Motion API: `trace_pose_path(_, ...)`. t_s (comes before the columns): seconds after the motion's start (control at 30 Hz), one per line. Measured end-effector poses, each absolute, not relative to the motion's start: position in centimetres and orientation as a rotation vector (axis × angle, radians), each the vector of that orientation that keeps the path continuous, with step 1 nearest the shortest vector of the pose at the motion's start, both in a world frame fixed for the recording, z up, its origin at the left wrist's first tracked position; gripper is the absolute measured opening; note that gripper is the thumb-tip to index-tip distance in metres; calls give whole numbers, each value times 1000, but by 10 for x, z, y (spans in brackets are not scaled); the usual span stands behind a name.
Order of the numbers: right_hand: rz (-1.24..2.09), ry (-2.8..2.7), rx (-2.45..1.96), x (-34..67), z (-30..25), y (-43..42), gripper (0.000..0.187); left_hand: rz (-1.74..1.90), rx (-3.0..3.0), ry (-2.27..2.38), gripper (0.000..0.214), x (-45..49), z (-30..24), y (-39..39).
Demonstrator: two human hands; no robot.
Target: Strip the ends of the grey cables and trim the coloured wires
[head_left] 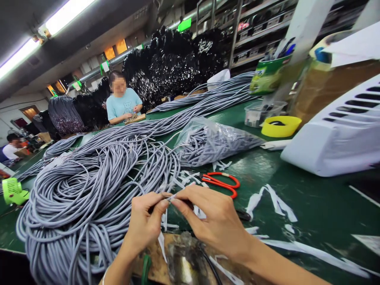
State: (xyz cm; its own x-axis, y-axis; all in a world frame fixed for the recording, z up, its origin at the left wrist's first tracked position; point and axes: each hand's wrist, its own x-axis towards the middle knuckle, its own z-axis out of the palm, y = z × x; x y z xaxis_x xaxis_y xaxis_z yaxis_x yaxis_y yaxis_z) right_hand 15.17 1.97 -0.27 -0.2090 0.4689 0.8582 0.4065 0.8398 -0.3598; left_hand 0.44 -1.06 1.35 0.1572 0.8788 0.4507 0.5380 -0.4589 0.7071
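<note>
Pinching one small pale piece (171, 197), the left hand (146, 219) and right hand (216, 217) meet near one pair of scissors (220, 173)

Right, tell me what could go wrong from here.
The small piece pinched between the left hand and right hand could slip. The red-handled scissors lie just beyond the right hand and might get knocked. The grey cables looped beside the left hand could snag it.

To the right, we identify a white vented housing (329, 146) and, beyond it, a yellow dish (280, 130) beside a clear tub (251, 117). At far left, we see a bright-green appliance (12, 190). Overhead, we note a lit fluorescent lamp (68, 16).
</note>
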Motion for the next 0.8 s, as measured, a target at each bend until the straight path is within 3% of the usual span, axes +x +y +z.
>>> trace_pose_path(0.23,430,-1775,-715,154,4,16,20,1310,2024,1399,22,9,12,-11)
trace_pose_path(0.43,258,-1788,-400,155,7,9,14,1533,2009,1606,17,20,5,-16)
trace_pose_path(0.6,252,-1891,-185,160,4,-4,24,1535,1797,1802,22,14,6,-7)
trace_pose_path(0.7,223,-1786,-362,158,0,0,17,1571,1647,1742,26,11,8,-2)
trace_pose_path(0.8,237,-1617,-694,151,-5,9,21,1620,1618,1550,22,14,9,-3)
